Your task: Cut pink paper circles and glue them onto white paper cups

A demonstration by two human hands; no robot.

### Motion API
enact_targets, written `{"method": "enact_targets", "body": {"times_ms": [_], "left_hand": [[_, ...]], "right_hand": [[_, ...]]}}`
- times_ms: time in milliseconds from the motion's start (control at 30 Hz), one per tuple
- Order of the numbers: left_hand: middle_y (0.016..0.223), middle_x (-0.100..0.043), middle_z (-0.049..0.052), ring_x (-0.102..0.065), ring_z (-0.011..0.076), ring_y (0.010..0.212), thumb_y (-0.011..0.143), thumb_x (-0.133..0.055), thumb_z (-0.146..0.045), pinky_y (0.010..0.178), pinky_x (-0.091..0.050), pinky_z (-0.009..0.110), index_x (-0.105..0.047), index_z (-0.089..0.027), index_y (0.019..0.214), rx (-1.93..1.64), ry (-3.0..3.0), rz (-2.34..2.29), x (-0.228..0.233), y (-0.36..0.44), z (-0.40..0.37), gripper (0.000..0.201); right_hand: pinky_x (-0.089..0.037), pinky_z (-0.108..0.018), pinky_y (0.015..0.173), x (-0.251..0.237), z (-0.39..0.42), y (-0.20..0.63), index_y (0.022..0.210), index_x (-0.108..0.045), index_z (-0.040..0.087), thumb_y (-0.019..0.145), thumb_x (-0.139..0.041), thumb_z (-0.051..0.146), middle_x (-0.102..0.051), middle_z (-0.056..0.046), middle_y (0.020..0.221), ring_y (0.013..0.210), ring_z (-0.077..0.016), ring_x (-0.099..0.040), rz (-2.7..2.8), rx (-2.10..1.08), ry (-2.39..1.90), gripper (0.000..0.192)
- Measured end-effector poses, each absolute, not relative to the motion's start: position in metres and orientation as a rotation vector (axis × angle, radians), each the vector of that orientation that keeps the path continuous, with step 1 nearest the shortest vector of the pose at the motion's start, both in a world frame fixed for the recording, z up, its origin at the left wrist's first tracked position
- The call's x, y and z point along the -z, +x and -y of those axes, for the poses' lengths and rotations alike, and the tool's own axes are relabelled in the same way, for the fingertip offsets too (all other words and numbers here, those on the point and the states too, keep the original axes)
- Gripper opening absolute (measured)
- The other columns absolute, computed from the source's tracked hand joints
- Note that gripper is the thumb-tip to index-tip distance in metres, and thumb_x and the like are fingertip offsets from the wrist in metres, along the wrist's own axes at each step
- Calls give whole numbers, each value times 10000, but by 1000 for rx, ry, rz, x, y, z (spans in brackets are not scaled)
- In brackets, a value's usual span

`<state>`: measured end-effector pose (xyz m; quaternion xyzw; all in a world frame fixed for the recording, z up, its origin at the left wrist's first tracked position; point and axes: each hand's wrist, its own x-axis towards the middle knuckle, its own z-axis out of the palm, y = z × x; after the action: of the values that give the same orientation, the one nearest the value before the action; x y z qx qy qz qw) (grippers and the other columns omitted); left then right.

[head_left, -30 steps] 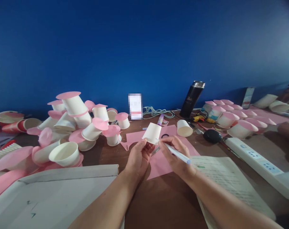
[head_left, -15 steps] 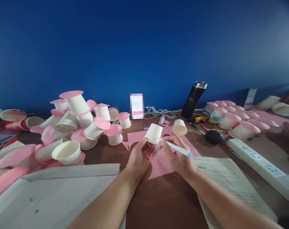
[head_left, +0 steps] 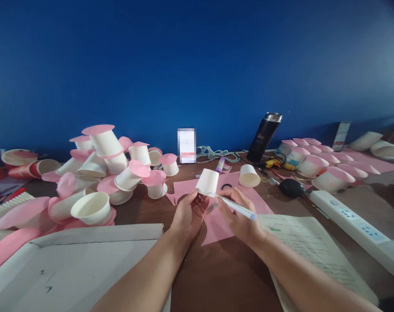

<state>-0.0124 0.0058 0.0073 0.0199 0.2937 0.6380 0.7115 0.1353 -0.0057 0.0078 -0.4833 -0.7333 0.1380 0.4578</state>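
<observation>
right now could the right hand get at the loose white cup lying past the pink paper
Probably yes: the loose cup lies just beyond the right hand with nothing between, though its fingers hold a pen.

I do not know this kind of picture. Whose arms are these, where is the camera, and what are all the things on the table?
The camera sits on a person's head and looks forward and down, so the two bare arms are that person's own. The left hand holds a white paper cup upside down. The right hand holds a pen, its tip at the cup's rim. Under the hands lies pink paper on a brown table. To the left is a pile of cups with pink discs; to the right are more such cups, a dark bottle, a white power strip and an open notebook.
</observation>
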Motion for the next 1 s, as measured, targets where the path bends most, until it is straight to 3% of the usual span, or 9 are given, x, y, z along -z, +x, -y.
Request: {"method": "enact_targets", "body": {"times_ms": [233, 500, 667, 833, 1000], "left_hand": [[686, -641, 58, -622, 106, 619, 856, -546, -82, 657, -566, 228, -634, -88, 772, -1393, 85, -653, -5, -13, -7, 122], [862, -682, 82, -642, 141, 816, 800, -667, -180, 864, -512, 293, -664, -109, 845, -1362, 239, -615, -2, -7, -3, 84], [820, -680, 43, -615, 86, 751, 678, -772, -136, 800, -478, 201, -699, -102, 816, -1341, 476, -595, 0, -6, -3, 160], [773, -689, 65, -621, 112, 744, 639, -805, -194, 794, -483, 220, -717, -84, 756, -1341, 593, -727, 3, -5, -6, 184], [778, -685, 50, -619, 80, 697, 615, -831, -184, 759, -502, 184, -718, -83, 756, -1337, 495, -719, 4, -7, -6, 207]], "right_hand": [[-442, -269, 665, -6, 5, 135, 939, -610, 230, 881, -580, 292, -651, -5, 821, 705, -154, -591, 1789, -361, -1184, 89], [-441, -285, 693, -3, 2, 137, 929, -595, 217, 888, -575, 292, -655, -20, 856, 761, -166, -603, 1785, -312, -1175, 87], [-442, -280, 675, -3, 3, 136, 929, -591, 219, 895, -566, 287, -643, -12, 844, 735, -158, -596, 1813, -323, -1155, 80], [-462, -305, 741, -1, -1, 134, 929, -593, 210, 905, -549, 292, -659, -32, 861, 790, -181, -615, 1817, -296, -1126, 96], [-480, -313, 756, 1, -7, 137, 955, -598, 209, 905, -545, 296, -675, -49, 899, 829, -195, -622, 1711, -230, -1168, 113]]}}
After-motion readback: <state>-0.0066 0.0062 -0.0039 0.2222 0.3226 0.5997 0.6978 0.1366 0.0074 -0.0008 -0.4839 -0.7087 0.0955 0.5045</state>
